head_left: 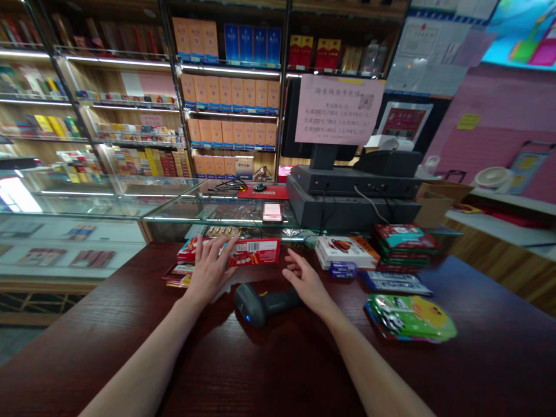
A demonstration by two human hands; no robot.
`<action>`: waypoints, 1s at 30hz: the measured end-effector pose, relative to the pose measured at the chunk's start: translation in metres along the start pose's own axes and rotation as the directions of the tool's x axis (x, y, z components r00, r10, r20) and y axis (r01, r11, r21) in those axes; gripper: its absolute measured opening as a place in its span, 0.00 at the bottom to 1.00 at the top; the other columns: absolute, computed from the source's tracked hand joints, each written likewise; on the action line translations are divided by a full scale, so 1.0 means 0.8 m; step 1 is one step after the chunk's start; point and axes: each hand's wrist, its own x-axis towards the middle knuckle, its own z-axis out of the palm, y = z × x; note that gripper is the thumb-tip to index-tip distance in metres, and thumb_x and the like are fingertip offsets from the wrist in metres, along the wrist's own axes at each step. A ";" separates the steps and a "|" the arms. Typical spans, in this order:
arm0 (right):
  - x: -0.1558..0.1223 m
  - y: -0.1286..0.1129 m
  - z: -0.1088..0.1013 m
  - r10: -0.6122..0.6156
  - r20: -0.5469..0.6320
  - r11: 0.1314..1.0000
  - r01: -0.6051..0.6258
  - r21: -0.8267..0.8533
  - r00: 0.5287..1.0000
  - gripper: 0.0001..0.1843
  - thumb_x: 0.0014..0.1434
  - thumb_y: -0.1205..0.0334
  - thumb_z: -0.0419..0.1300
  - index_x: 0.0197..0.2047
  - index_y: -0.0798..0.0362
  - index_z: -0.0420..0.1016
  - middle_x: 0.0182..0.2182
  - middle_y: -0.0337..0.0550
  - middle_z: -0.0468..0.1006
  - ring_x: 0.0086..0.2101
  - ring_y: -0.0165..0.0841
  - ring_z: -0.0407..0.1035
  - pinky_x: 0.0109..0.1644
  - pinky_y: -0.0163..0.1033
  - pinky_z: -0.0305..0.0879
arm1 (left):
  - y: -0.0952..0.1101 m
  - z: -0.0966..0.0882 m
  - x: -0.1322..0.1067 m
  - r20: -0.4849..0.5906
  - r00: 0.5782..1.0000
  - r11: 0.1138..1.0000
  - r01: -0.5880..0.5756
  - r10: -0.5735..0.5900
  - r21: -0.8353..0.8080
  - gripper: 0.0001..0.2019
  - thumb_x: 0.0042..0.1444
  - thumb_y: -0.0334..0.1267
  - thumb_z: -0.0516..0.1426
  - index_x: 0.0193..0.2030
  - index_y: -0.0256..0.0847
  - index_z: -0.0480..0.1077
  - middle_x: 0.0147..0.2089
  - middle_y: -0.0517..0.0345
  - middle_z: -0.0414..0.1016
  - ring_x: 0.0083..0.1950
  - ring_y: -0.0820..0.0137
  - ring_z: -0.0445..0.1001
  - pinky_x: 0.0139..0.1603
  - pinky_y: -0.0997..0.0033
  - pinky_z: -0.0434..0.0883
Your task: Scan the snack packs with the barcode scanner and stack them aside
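A red snack box with a barcode [259, 252] lies at the back of the dark wooden counter. My left hand [212, 265] is over its left part, fingers spread; whether they press on it I cannot tell. Several flat packets [178, 275] lie partly hidden beside and under that hand. My right hand [306, 281] hovers open just right of the box with nothing in it. Between my forearms rests a dark handheld barcode scanner [254, 306] with a blue light, its handle end partly hidden behind my right hand.
On the right are a white coffee box [343, 252], small purple packs [343, 269], a blue packet [396, 282], stacked packages [406, 249] and a green cartoon packet [412, 317]. Behind stand a glass display case [208, 211] and a cash register [351, 191] with a pink sign [339, 110].
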 end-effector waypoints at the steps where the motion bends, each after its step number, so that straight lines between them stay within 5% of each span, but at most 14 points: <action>1: 0.002 0.003 0.001 0.016 -0.018 1.000 -0.016 0.019 1.000 0.33 0.60 0.58 0.59 0.68 0.49 0.62 0.54 0.49 0.72 0.46 0.36 0.70 0.53 0.46 0.69 | 0.002 0.001 0.000 0.004 1.000 1.000 -0.010 0.010 -0.004 0.38 0.58 0.39 0.61 0.73 0.44 0.52 0.63 0.45 0.67 0.64 0.52 0.65 0.74 0.37 0.44; 10: 0.002 -0.002 0.006 0.033 0.007 0.998 -0.034 0.054 0.999 0.33 0.57 0.59 0.60 0.66 0.47 0.66 0.47 0.45 0.70 0.44 0.35 0.69 0.52 0.44 0.69 | 0.014 0.002 0.003 0.006 0.998 0.997 -0.060 0.061 -0.040 0.36 0.58 0.37 0.61 0.72 0.46 0.55 0.62 0.46 0.67 0.63 0.54 0.65 0.75 0.39 0.43; 15: 0.003 -0.002 0.008 0.046 0.017 0.996 -0.047 0.076 0.999 0.34 0.57 0.59 0.60 0.67 0.49 0.65 0.48 0.46 0.69 0.43 0.35 0.69 0.51 0.44 0.70 | 0.014 0.001 0.002 0.021 1.000 1.000 0.007 -0.007 -0.010 0.33 0.57 0.38 0.62 0.70 0.49 0.59 0.59 0.46 0.67 0.60 0.53 0.65 0.70 0.42 0.54; 21: 0.002 -0.003 0.012 0.036 0.022 0.997 -0.038 0.069 0.999 0.34 0.57 0.59 0.60 0.67 0.48 0.65 0.48 0.46 0.69 0.43 0.35 0.69 0.51 0.44 0.70 | 0.014 0.001 0.003 0.115 0.991 0.997 0.068 -0.064 -0.032 0.38 0.58 0.37 0.62 0.73 0.48 0.53 0.46 0.50 0.72 0.50 0.55 0.67 0.60 0.50 0.62; 30: 0.002 0.000 0.014 0.051 0.017 0.995 -0.052 0.088 0.999 0.36 0.56 0.57 0.61 0.68 0.47 0.64 0.50 0.47 0.69 0.46 0.37 0.72 0.52 0.45 0.71 | 0.018 0.011 0.002 0.137 0.986 0.991 0.104 -0.091 -0.085 0.40 0.58 0.32 0.58 0.75 0.48 0.45 0.51 0.48 0.71 0.52 0.55 0.68 0.54 0.55 0.65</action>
